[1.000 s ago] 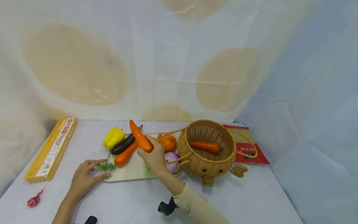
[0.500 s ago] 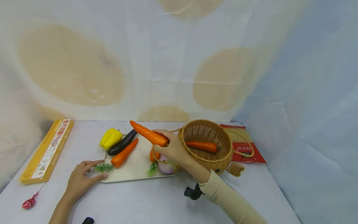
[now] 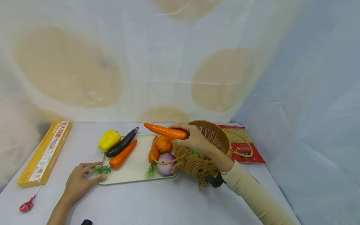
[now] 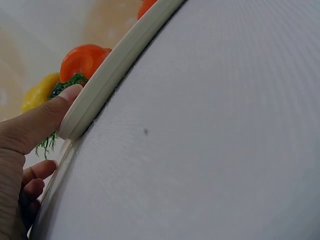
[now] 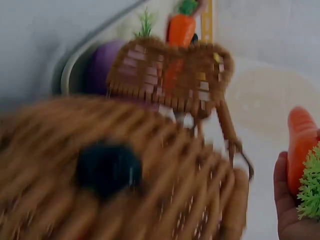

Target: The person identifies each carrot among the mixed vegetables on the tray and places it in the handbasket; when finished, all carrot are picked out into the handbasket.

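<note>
A large orange carrot (image 3: 166,131) is gripped at its thick end by my right hand (image 3: 197,140), over the left rim of the wicker basket (image 3: 222,139). Its tip points left, and its green leafy top (image 5: 312,185) hangs by the palm in the right wrist view. My left hand (image 3: 80,181) rests at the near-left corner of the cream tray (image 3: 135,167), thumb (image 4: 70,93) on the rim, fingers along the side. On the tray lie an eggplant (image 3: 122,145), a carrot (image 3: 123,155), a yellow bell pepper (image 3: 109,140) at its edge, another carrot (image 3: 152,153), a small pumpkin (image 3: 164,144) and a purple onion (image 3: 166,164).
Behind the basket, a red bag (image 3: 244,147) lies on the table. At far left are a yellow pasta box (image 3: 45,153) and a red lollipop (image 3: 26,206). The basket's loop handle (image 3: 153,150) reaches over the tray's right end. My right forearm hides part of the basket.
My right hand has carried the carrot rightward from above the tray to the basket's left rim. My left hand has stayed at the tray corner. The head view has shifted slightly.
</note>
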Demonstrator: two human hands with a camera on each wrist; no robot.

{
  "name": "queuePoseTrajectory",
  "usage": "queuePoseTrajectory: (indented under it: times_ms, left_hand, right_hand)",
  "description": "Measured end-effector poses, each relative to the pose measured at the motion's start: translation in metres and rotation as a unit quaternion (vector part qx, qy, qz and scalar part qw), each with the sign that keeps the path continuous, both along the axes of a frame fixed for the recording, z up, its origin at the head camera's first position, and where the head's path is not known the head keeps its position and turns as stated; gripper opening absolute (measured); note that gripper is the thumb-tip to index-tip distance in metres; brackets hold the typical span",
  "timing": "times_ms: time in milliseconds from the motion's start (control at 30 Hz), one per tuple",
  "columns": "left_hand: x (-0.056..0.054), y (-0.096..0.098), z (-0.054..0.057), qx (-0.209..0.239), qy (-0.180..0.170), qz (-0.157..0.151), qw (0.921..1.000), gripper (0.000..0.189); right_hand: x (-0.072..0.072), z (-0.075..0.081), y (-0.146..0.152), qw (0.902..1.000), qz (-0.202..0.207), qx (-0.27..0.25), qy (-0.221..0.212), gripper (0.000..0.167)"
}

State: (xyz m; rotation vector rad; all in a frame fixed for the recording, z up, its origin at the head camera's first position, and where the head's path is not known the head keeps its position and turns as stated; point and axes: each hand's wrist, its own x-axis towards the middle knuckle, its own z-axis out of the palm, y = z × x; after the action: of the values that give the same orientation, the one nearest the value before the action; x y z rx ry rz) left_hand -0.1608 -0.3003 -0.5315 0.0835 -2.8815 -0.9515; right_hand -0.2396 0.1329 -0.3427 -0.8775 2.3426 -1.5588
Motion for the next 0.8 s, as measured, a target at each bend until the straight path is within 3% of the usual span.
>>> queuePoseTrajectory:
  times_ms: [267, 600, 800]
  left_hand:
    - [0.004, -0.001, 0.004, 0.0, 0.001, 0.002, 1.0, 0.07]
    - [0.002, -0.002, 0.001, -0.002, -0.004, 0.001, 1.0, 0.072]
    - [0.001, 0.0, 0.002, 0.002, 0.0, -0.007, 1.0, 0.071]
  right_hand:
    - [-0.017, 0.015, 0.04, 0.9982, 0.003, 0.059, -0.014, 0.048]
    - [-0.034, 0.028, 0.079, 0.9956, 0.05, 0.066, -0.043, 0.046]
    - [-0.045, 0.038, 0.107, 0.9888, 0.048, 0.131, -0.054, 0.046]
